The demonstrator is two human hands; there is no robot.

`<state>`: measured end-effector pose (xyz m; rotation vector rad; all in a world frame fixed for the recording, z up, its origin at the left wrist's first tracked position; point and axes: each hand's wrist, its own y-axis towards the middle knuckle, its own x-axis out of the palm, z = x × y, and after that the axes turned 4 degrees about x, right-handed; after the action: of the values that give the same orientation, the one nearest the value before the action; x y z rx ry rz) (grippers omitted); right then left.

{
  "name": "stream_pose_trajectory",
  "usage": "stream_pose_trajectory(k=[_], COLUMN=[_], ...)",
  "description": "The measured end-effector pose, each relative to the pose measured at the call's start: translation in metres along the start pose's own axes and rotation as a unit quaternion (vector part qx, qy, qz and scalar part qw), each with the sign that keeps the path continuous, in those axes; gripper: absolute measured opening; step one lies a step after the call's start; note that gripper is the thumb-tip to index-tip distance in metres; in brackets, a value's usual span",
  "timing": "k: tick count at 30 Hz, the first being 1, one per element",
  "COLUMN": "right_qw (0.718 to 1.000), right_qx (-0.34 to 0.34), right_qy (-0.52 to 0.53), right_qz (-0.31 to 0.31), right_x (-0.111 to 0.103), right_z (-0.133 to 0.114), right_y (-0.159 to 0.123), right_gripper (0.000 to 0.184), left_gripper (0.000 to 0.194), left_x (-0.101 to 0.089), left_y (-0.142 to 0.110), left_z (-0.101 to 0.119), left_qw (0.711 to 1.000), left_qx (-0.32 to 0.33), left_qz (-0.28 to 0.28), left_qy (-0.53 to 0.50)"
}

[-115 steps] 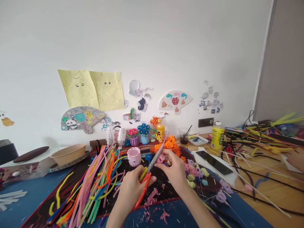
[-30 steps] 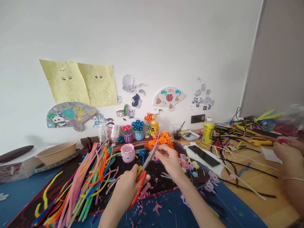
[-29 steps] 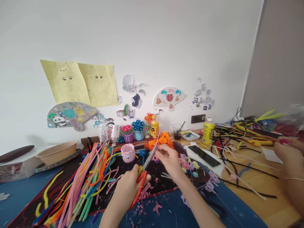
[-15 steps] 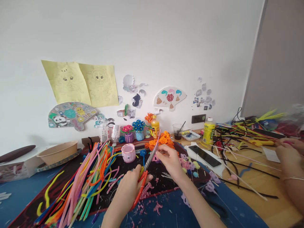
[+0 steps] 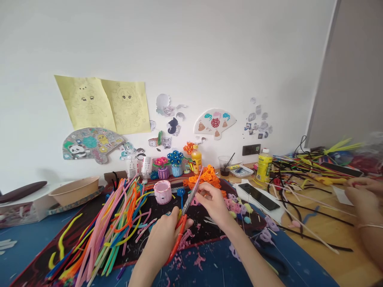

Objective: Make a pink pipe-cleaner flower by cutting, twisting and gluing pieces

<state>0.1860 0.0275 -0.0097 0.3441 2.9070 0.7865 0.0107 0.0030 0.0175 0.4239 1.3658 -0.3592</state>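
Observation:
My left hand [image 5: 166,231] grips a pair of scissors [image 5: 180,231] with orange-red handles, the blades pointing up and away from me. My right hand [image 5: 214,201] pinches a pink pipe cleaner [image 5: 198,177] whose thin end stands up beside the blade tips. Fingers hide its lower part, and I cannot tell whether the blades touch it. Pink fuzz clippings [image 5: 187,239] are scattered below the scissors on the dark mat. Just beyond the hands are a pink-and-white striped pot [image 5: 162,193], a small blue pipe-cleaner flower [image 5: 180,193] and a fluffy orange bundle [image 5: 206,175].
Colourful pipe cleaners [image 5: 98,231] lie heaped on the left. A phone [image 5: 259,196], a yellow bottle [image 5: 263,166] and a drink cup [image 5: 224,164] stand or lie to the right. Another person's hands [image 5: 363,195] work at the right edge.
The view has shifted slightly. Both hands keep nearly the same pose, with the scissors and pink pipe cleaner still held close together.

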Motion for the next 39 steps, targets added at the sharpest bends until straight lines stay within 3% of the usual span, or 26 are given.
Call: stream_pose_trajectory(k=[10,19,25,31,35,39], right_qw=[0.997,0.993,0.992,0.991,0.993,0.995], right_qx=[-0.021,-0.026,-0.028,-0.032,-0.04,-0.044], right_qy=[-0.066,-0.117,-0.119,-0.129,-0.112,-0.087], right_qz=[-0.029,-0.014,-0.022,-0.014,0.018,0.011], right_x=[0.004,0.003,0.004,0.004,0.001,0.001], right_z=[-0.012,-0.018,-0.017,-0.014,-0.009,-0.008], right_y=[-0.004,-0.006,-0.007,-0.005,-0.003,-0.002], right_gripper=[0.011,0.011,0.007,0.009,0.01,0.01], left_gripper=[0.035,0.029,0.03,0.03,0.025,0.024], left_x=[0.003,-0.001,0.002,0.001,-0.001,-0.001], left_y=[0.0,0.001,0.001,0.0,0.0,0.0], left_z=[0.0,0.0,0.001,0.001,-0.001,-0.001], left_qw=[0.999,0.999,0.999,1.0,1.0,1.0], left_qx=[-0.016,-0.007,-0.035,-0.001,0.001,0.0], left_qz=[0.001,-0.007,-0.003,0.007,-0.005,-0.018], left_qy=[0.031,0.038,0.032,0.014,0.006,0.01])
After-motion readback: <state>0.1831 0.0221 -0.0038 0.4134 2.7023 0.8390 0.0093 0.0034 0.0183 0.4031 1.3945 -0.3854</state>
